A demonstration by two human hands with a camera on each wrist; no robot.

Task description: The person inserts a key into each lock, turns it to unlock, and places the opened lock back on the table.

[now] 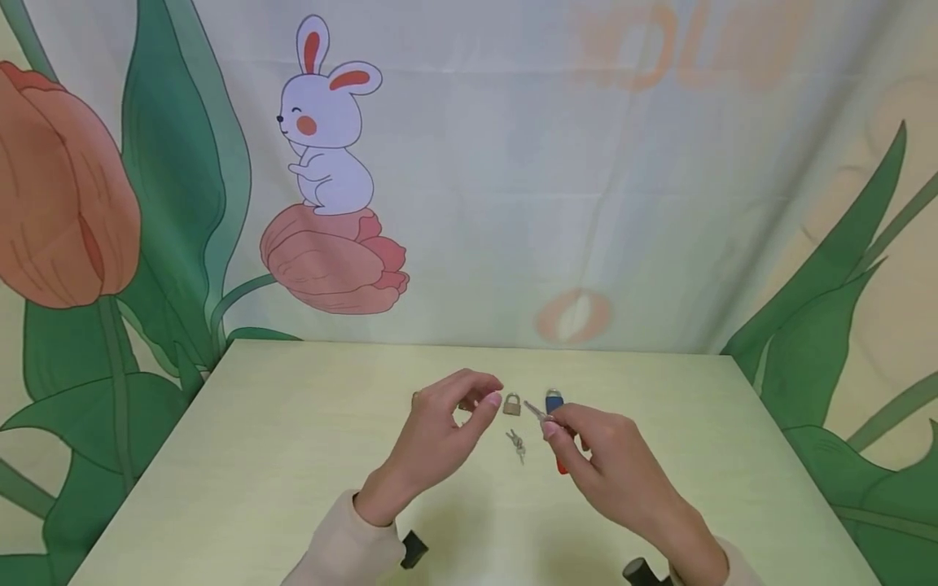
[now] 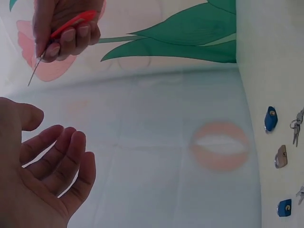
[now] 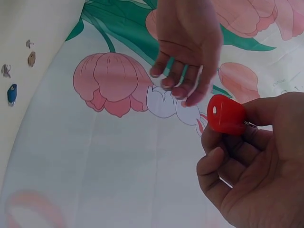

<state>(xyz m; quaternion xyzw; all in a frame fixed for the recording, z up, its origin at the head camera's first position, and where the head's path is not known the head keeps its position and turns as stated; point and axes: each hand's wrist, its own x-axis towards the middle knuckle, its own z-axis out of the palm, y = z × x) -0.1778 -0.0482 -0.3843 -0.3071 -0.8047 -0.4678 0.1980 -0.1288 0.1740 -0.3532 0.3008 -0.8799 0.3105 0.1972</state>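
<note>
My right hand (image 1: 608, 464) pinches a silver key (image 1: 536, 410) between thumb and fingers, its shaft pointing towards my left hand. A red plastic piece (image 3: 228, 115) with a small hole is held in the same hand; part of it is covered by the fingers. My left hand (image 1: 440, 431) holds nothing, its fingers loosely bent and apart from the key. Between the hands in the head view lie a brass padlock (image 1: 512, 406) and a small bunch of keys (image 1: 517, 446). A blue padlock (image 1: 554, 400) shows just beyond the right hand.
The left wrist view shows a second blue padlock (image 2: 284, 208) and more keys (image 2: 300, 194) on the pale table (image 1: 293, 456). A printed curtain (image 1: 469, 203) hangs behind the table's far edge. Each wrist bears a black camera mount (image 1: 414, 550).
</note>
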